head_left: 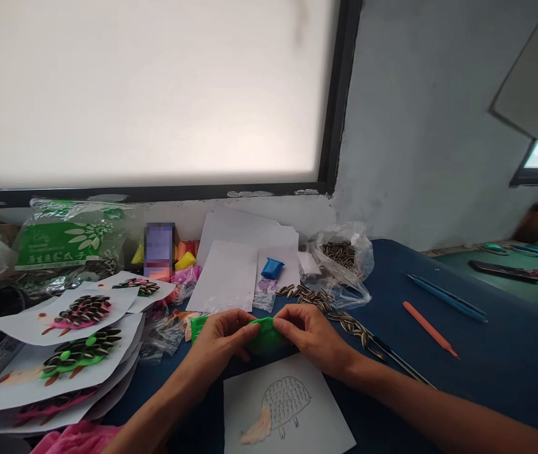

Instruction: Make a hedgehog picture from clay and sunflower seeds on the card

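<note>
A flattened piece of bright green modelling clay (pixel 268 338) is stretched between my two hands. My left hand (pixel 225 335) pinches its left edge between thumb and fingers. The right edge is pinched the same way by my right hand (pixel 307 333). Just below them lies a white sheet with a pencil-drawn hedgehog (pixel 288 401), its head filled with peach clay (pixel 258 427). Another green piece (pixel 197 327) shows beside my left hand, partly hidden by it. Loose striped sunflower seeds (pixel 314 296) lie behind my right hand.
Finished seed-and-clay hedgehog sheets (pixel 84 359) are stacked at left. Blank paper (pixel 225 274), a blue clay pack (pixel 273 268) and a bag of seeds (pixel 339 255) stand at the back. An orange pen (pixel 430 329) and blue tweezers-like tool (pixel 446 297) lie at right.
</note>
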{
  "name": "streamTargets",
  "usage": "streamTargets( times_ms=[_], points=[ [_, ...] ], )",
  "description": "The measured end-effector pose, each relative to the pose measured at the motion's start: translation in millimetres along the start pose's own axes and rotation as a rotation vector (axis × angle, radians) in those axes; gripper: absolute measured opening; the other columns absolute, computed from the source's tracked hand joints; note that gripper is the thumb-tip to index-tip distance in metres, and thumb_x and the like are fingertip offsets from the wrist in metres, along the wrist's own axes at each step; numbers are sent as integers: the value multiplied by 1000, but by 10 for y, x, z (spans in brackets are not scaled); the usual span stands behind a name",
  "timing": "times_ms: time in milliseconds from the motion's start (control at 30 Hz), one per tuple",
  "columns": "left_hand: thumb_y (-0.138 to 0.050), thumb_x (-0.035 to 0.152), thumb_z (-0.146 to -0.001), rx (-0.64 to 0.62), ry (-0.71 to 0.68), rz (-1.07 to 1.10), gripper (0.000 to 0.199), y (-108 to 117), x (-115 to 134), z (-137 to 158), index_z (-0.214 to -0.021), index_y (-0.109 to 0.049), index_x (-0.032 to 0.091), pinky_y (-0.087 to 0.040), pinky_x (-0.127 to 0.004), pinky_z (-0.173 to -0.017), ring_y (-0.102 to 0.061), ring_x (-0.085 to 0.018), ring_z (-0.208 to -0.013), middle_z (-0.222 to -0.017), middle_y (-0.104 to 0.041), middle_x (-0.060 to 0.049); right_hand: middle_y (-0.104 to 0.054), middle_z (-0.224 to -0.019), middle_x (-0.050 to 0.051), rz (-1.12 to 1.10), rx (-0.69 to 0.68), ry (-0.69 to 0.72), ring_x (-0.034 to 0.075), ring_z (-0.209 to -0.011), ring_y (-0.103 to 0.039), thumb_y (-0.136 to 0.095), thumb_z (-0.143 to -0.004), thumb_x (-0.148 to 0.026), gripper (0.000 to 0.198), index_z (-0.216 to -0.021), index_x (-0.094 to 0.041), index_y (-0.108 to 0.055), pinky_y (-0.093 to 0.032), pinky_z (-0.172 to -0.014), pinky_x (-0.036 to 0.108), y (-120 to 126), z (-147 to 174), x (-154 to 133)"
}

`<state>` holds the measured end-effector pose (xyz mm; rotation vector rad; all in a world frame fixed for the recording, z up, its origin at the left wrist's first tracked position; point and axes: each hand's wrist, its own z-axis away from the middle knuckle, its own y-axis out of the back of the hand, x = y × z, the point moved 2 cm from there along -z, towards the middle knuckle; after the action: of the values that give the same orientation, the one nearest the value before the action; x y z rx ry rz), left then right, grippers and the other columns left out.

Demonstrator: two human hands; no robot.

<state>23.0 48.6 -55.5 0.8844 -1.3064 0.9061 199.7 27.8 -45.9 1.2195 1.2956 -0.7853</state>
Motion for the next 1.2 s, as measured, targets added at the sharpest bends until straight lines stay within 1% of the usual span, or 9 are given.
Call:
streamTargets(
  times_ms=[100, 267, 367, 467, 633, 767, 933, 1100, 1200],
  points=[
    [-82, 55, -57, -21, 14, 33, 47, -4, 14, 4, -79, -66, 16, -47, -24, -53, -60, -14, -59, -67, -65, 0, -55, -67, -1, -35, 13, 13, 11, -61, -48, -61, -88, -40, 28, -76, -15, -64, -39, -57, 25, 7, 7, 24],
    [-85, 48, -55, -13, 1, 54, 42, 8, -25, -8, -75, -65, 17, -45, -23, -51, -58, -12, -54, -62, -65, 1, -61, -75, -1, -82, -21, -37, 12, -66, -54, -68, -82, -35, 21, -90, -16, -65, -41, -61, 26, 4, 14, 5],
    [-85, 46, -57, -8, -9, 61, 41, 9, -21, -1, -77, -66, 17, -46, -24, -53, -59, -13, -57, -67, -68, 0, -60, -73, -2, -86, -72, -44, 11, -64, -52, -69, -79, -24, 10, -81, -16, -63, -39, -61, 25, 2, 12, -12],
    [-84, 45, -60, -41, 1, 62, 43, -2, 15, 23, -87, -67, 17, -48, -25, -58, -61, -14, -63, -75, -70, -1, -59, -72, -2, -68, -53, -33, 10, -64, -51, -67, -80, -21, 6, -79, -16, -63, -38, -61, 25, 14, 4, -28],
    [-82, 51, -62, -35, -4, 69, 41, -2, 40, 42, -77, -69, 15, -48, -24, -57, -58, -13, -60, -66, -65, 0, -63, -79, 2, -96, -87, -12, 14, -73, -55, -66, -82, -26, 12, -84, -15, -65, -42, -68, 28, 15, -1, -57],
    [-82, 49, -63, 2, -2, 108, 39, 11, 50, 56, -77, -69, 15, -47, -23, -57, -56, -11, -58, -64, -65, 1, -63, -83, 2, -132, -52, -36, 15, -75, -56, -68, -83, -32, 24, -100, -16, -63, -43, -68, 29, 15, 3, -39],
    [-81, 40, -65, -26, 18, 165, 44, 13, 103, 97, -101, -71, 19, -49, -26, -64, -63, -17, -73, -86, -72, -4, -61, -74, 0, -133, -85, -50, 12, -67, -51, -74, -76, -31, 21, -81, -14, -64, -37, -62, 26, 7, 0, -63],
    [-80, 44, -66, -28, -24, 44, 32, -4, 114, 97, -79, -75, 16, -44, -24, -60, -57, -16, -67, -71, -69, -3, -61, -76, 0, -144, -125, -58, 11, -67, -50, -77, -75, -35, 25, -81, -14, -65, -38, -63, 26, -6, 12, -93],
    [-78, 47, -68, -13, -42, 63, 32, -12, 113, 96, -76, -75, 16, -43, -24, -62, -55, -14, -65, -69, -68, -3, -58, -72, 0, -139, -93, -69, 11, -64, -49, -74, -78, -39, 26, -79, -14, -64, -38, -61, 25, -15, 28, -75]
  ],
)
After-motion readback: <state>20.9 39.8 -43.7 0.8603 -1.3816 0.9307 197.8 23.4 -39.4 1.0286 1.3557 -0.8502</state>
